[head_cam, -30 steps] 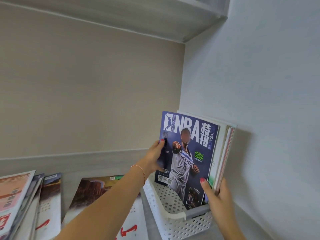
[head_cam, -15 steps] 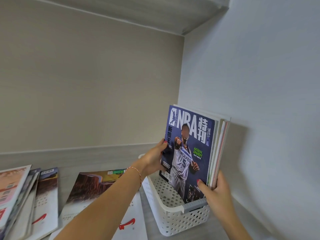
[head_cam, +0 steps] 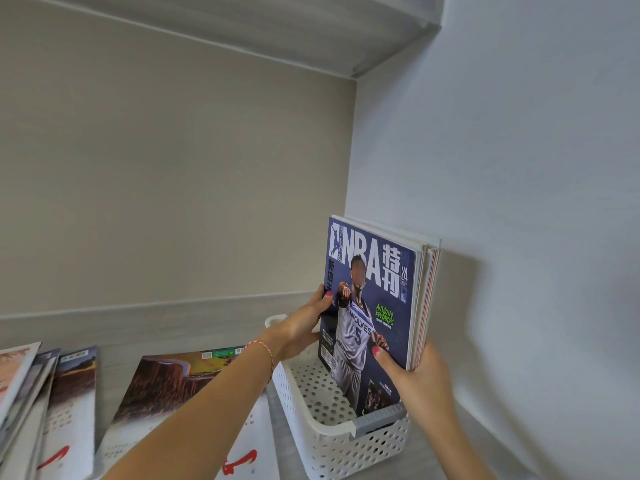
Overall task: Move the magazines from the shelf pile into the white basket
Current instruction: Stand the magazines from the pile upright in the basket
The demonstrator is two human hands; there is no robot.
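A blue NBA magazine (head_cam: 374, 282) stands upright in the white perforated basket (head_cam: 332, 438), fronting several other upright magazines (head_cam: 427, 292) that lean toward the right wall. My left hand (head_cam: 304, 327) grips the blue magazine's left edge. My right hand (head_cam: 415, 375) clasps the lower right edge of the upright bundle, thumb on the cover. A magazine with a brown-and-white cover (head_cam: 166, 386) lies flat on the shelf left of the basket, partly under my left forearm.
A slanted pile of more magazines (head_cam: 45, 396) lies at the far left of the shelf (head_cam: 429, 455). The right wall (head_cam: 519, 237) stands close behind the basket. Another shelf board (head_cam: 311, 32) runs overhead.
The upright magazines have been pushed closer together and squared up toward the right wall. My left hand slid along the blue cover's left edge; my right hand stayed on the bundle's lower right.
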